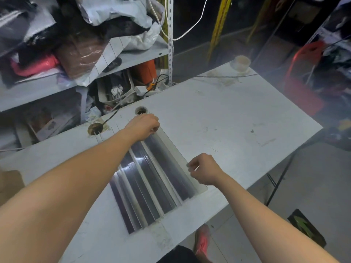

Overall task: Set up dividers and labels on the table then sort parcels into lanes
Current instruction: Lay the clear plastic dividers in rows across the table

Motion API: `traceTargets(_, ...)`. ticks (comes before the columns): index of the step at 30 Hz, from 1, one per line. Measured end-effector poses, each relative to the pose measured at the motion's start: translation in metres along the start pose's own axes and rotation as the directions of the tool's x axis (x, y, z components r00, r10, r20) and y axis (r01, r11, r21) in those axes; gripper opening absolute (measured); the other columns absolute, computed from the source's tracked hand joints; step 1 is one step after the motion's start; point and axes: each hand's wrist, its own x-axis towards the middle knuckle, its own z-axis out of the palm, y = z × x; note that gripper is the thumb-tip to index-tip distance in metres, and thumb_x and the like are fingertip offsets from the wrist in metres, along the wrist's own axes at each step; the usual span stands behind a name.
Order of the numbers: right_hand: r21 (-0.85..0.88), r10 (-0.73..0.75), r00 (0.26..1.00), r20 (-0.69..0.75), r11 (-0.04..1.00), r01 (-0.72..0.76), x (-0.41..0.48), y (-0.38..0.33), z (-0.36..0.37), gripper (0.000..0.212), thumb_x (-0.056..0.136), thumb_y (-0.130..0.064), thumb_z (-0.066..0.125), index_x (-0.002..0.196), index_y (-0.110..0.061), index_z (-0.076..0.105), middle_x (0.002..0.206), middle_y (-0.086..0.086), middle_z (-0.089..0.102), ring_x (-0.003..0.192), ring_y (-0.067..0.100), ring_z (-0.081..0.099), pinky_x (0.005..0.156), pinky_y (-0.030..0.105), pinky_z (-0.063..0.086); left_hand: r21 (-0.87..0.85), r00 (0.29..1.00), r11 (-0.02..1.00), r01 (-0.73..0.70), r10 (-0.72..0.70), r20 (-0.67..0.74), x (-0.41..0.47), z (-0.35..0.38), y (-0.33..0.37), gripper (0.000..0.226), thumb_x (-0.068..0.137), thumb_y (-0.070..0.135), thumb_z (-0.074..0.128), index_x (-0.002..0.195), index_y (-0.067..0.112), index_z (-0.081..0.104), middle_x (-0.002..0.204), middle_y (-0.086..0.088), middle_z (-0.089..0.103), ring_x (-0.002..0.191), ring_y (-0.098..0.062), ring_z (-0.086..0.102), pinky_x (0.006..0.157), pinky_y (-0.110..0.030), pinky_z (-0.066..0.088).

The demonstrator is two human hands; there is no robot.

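Several long clear plastic divider strips (150,179) lie side by side in a fanned stack on the white table (237,114), with glare on them. My left hand (144,126) pinches the far end of the rightmost strip (175,161). My right hand (204,168) pinches the same strip's right edge nearer to me, fingers curled. No parcels or labels lie on the table.
A roll of tape (241,63) stands at the table's far corner, a thin cable beside it. Two round cable holes (141,111) (95,128) open in the tabletop near the cluttered shelves (76,54). A red crate (303,76) stands on the right. My red shoe (202,242) shows below the table's edge.
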Motion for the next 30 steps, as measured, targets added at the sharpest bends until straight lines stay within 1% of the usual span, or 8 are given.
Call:
traceTargets(5,-0.075,-0.02,1.0,0.007,0.997,0.02,-0.002,0.018,-0.024,0.022,0.094,-0.012,0.061,0.112,-0.011,0.072,0.108,0.002,0.071,0.057,0.0,0.053,0.043,0.005,0.032,-0.022,0.996,0.998,0.067,-0.068,-0.062,0.015,-0.009,-0.008,0.012,0.087,0.007,0.066,0.087,0.019,0.065,0.096,0.004,0.057,0.093,-0.022,0.057,0.07,-0.031,0.041)
traceTargets(11,-0.126,-0.048,0.999,0.014,0.991,0.05,-0.006,0.057,-0.069,0.021,0.094,-0.014,0.061,0.108,-0.011,0.075,0.108,0.0,0.073,0.093,0.017,0.068,0.081,0.028,0.054,-0.091,0.983,0.986,0.143,-0.153,-0.106,0.054,-0.04,0.02,0.004,0.089,0.015,0.069,0.088,0.015,0.066,0.097,0.0,0.058,0.094,-0.023,0.057,0.073,-0.033,0.042)
traceTargets(16,-0.119,-0.062,0.998,-0.028,0.991,0.058,-0.006,0.103,-0.116,0.02,0.092,-0.012,0.058,0.102,-0.014,0.076,0.099,-0.002,0.074,0.084,0.017,0.067,0.072,0.026,0.051,-0.095,0.971,0.975,0.203,-0.212,-0.109,0.101,-0.068,0.061,0.013,0.087,0.013,0.073,0.087,0.019,0.061,0.102,-0.004,0.061,0.094,-0.023,0.059,0.077,-0.031,0.045)
traceTargets(18,-0.13,-0.059,0.997,-0.051,0.99,0.052,-0.003,0.121,-0.137,0.021,0.087,-0.006,0.054,0.091,-0.009,0.074,0.093,0.006,0.074,0.082,0.029,0.067,0.066,0.03,0.051,-0.085,0.967,0.973,0.213,-0.222,-0.128,0.121,-0.078,0.078,0.009,0.087,0.013,0.073,0.091,0.017,0.065,0.103,-0.004,0.062,0.095,-0.024,0.059,0.079,-0.03,0.047)
traceTargets(20,-0.149,-0.069,0.995,-0.073,0.987,0.058,-0.001,0.137,-0.158,0.021,0.077,-0.001,0.049,0.088,-0.001,0.067,0.098,0.017,0.07,0.091,0.04,0.063,0.063,0.039,0.053,-0.091,0.96,0.971,0.221,-0.233,-0.153,0.141,-0.084,0.092,0.008,0.087,0.014,0.072,0.095,0.015,0.068,0.104,-0.004,0.062,0.096,-0.023,0.059,0.078,-0.028,0.045)
traceTargets(21,-0.162,-0.081,0.993,-0.084,0.984,0.066,-0.001,0.143,-0.168,0.024,0.074,0.0,0.047,0.09,0.001,0.065,0.102,0.018,0.068,0.095,0.039,0.063,0.063,0.044,0.055,-0.094,0.957,0.971,0.221,-0.234,-0.171,0.151,-0.087,0.099,0.008,0.088,0.015,0.072,0.095,0.014,0.069,0.103,-0.003,0.062,0.096,-0.022,0.058,0.077,-0.028,0.044)
traceTargets(24,-0.177,-0.091,0.99,-0.111,0.982,0.07,-0.002,0.16,-0.195,0.027,0.075,0.001,0.048,0.095,0.001,0.066,0.106,0.018,0.067,0.098,0.037,0.062,0.082,0.054,0.055,-0.115,0.951,0.968,0.224,-0.243,-0.192,0.181,-0.094,0.118,0.01,0.089,0.017,0.072,0.098,0.014,0.069,0.105,-0.003,0.061,0.096,-0.022,0.058,0.077,-0.028,0.045)
traceTargets(30,-0.143,-0.014,0.99,-0.142,0.99,-0.007,0.006,0.197,-0.236,0.029,0.082,-0.002,0.048,0.093,-0.01,0.073,0.102,0.01,0.073,0.094,0.033,0.066,0.076,0.04,0.057,-0.129,0.963,0.975,0.179,-0.201,-0.18,0.246,-0.103,0.147,0.013,0.087,0.021,0.074,0.096,0.013,0.068,0.104,-0.004,0.059,0.093,-0.023,0.057,0.081,-0.038,0.053)
